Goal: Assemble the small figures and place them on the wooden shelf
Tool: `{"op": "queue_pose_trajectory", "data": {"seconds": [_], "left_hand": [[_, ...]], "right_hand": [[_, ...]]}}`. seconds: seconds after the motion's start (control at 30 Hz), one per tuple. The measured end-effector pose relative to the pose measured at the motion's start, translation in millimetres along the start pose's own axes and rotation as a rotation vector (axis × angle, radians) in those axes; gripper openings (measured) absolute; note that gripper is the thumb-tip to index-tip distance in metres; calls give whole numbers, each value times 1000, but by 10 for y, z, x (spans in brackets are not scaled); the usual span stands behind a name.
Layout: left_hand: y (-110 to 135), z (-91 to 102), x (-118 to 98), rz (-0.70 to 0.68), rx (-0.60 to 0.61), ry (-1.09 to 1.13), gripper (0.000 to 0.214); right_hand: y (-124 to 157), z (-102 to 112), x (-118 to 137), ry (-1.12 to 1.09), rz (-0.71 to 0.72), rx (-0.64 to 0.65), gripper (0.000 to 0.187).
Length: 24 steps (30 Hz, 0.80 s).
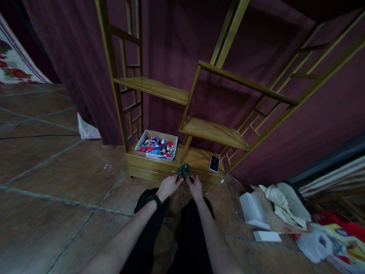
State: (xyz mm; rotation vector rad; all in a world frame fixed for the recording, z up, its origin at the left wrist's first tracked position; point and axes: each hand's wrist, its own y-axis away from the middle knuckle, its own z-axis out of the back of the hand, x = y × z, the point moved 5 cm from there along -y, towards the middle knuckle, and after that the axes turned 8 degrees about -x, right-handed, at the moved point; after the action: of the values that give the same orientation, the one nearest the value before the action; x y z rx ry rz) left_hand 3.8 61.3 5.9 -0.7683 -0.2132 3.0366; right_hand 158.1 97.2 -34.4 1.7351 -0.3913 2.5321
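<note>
Between my two hands, in front of the shelf's low base, is a small dark green figurine [184,169]. My left hand [169,185] pinches its left side; a dark band is round that wrist. My right hand [195,187] grips its lower right side, with the fingers closed. The figurine's lower part is partly covered by my fingers, and its fine detail is too small to make out. Just beyond my left hand, a shallow cardboard box [145,153] full of small colourful pieces, red, blue and white, rests on the wooden base.
A wooden display shelf [159,90] with stepped boards stands before a dark red curtain [171,38]. A phone [214,163] lies on its base at the right. White boxes [254,210], a cloth [285,209] and a plastic bag [315,243] lie on the tiled floor [71,198] to the right.
</note>
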Motion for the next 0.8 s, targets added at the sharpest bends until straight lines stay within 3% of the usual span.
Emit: {"op": "queue_pose_trajectory", "data": {"seconds": [0.4, 0.8], "left_hand": [[-33, -68, 35, 14, 36, -13, 42], [-36, -56, 38, 8, -21, -54, 41]], "right_hand": [[-32, -54, -110, -222, -146, 65, 28], [-51, -88, -191, -175, -196, 79, 30]]}}
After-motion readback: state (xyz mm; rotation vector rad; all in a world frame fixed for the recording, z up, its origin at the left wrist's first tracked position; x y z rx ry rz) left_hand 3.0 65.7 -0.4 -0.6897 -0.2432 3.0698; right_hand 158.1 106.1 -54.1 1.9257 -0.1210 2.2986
